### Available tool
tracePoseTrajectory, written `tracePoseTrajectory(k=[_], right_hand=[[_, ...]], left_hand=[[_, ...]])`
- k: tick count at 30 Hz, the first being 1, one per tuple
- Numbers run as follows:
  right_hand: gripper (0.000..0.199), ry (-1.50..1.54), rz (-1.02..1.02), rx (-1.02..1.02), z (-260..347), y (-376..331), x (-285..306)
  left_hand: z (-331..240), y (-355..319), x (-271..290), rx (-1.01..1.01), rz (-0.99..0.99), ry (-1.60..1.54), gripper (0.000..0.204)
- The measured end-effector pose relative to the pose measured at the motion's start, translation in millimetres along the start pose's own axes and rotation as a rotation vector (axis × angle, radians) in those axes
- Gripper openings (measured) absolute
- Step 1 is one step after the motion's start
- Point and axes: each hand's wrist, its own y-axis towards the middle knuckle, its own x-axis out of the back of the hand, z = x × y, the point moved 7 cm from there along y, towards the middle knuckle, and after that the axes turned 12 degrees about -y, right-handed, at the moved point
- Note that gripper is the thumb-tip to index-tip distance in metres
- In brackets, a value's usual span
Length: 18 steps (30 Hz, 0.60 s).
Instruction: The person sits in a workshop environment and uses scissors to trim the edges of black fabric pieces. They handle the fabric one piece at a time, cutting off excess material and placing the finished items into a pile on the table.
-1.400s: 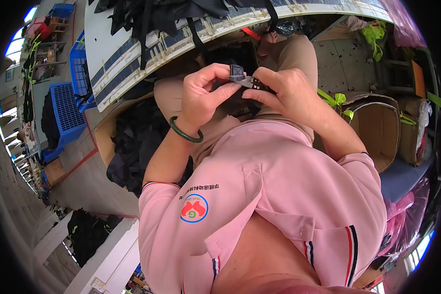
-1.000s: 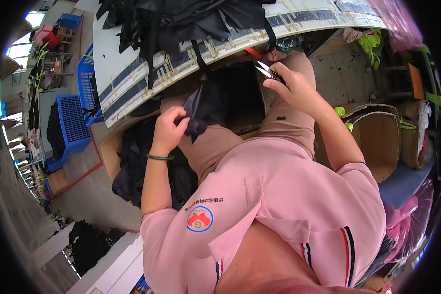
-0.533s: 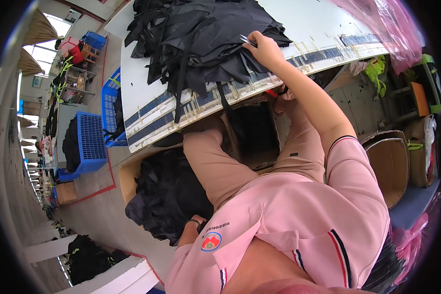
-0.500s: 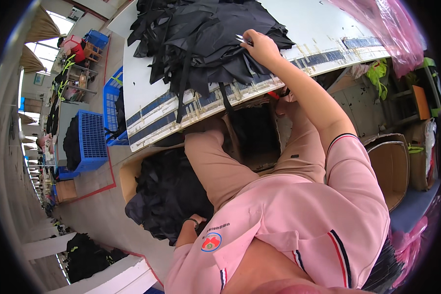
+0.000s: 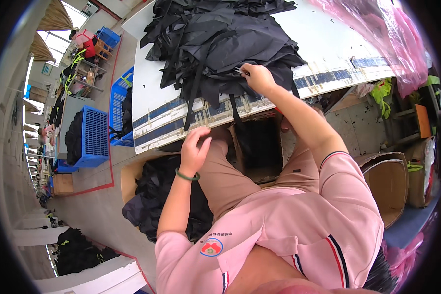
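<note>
My right hand (image 5: 259, 78) is closed around small silver thread snips (image 5: 239, 71), whose pointed tips stick out to the left. It rests at the near right edge of a heap of black fabric pieces (image 5: 220, 44) on the white table. Free of any cloth, my left hand (image 5: 195, 146) is raised in front of the table's near edge, fingers apart and slightly bent. Below it, beside my leg, a cardboard box (image 5: 130, 179) is filled with more black fabric (image 5: 157, 188). Black strips hang from the heap over the table edge.
The white table (image 5: 328, 41) has worn, taped edges. Pink plastic sheeting (image 5: 402, 44) covers its right corner. Blue crates (image 5: 94, 137) stand at the left. An open cardboard box (image 5: 387, 188) sits at the right, and another box with black fabric (image 5: 257, 144) is under the table.
My left hand has come up from the black fabric in the box to the table's near edge. My right hand, with the snips, has moved slightly nearer.
</note>
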Motion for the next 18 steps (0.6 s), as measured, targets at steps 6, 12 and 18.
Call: tracePoseTrajectory(k=[6, 12, 18], right_hand=[[0.015, 0.381, -0.161, -0.07, 25.6, -85.9, 38.2], [0.017, 0.406, 0.085, -0.242, 3.0, -159.7, 59.3], [0.014, 0.581, 0.003, -0.36, -32.3, -172.9, 75.1]], left_hand=[[-15.0, 170.3, -75.1, -0.434, -0.079, 0.393, 0.051], [50.9, 234.2, -116.4, -0.186, -0.013, 0.72, 0.007], [-18.5, 219.8, -80.6, -0.366, -0.05, 0.138, 0.013]])
